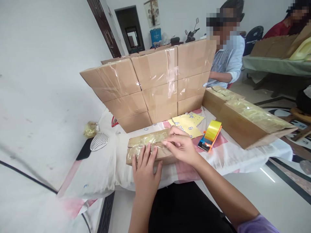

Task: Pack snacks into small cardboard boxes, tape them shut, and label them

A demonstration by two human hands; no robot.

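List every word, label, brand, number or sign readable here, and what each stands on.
None can be read with certainty.
Blue box at the back: pale marks, too blurred.
Dark rounded object behind the co-worker: light lettering, too small and blurred.
Yellow sheets: small marks, too small to tell whether they are text.
Taped carton being handled: no lettering visible.

Purple right sleeve (257, 225), black lower garment (191, 208), ungloved left hand (146, 170) and right hand (183, 147), 2 bare forearms (222, 186).
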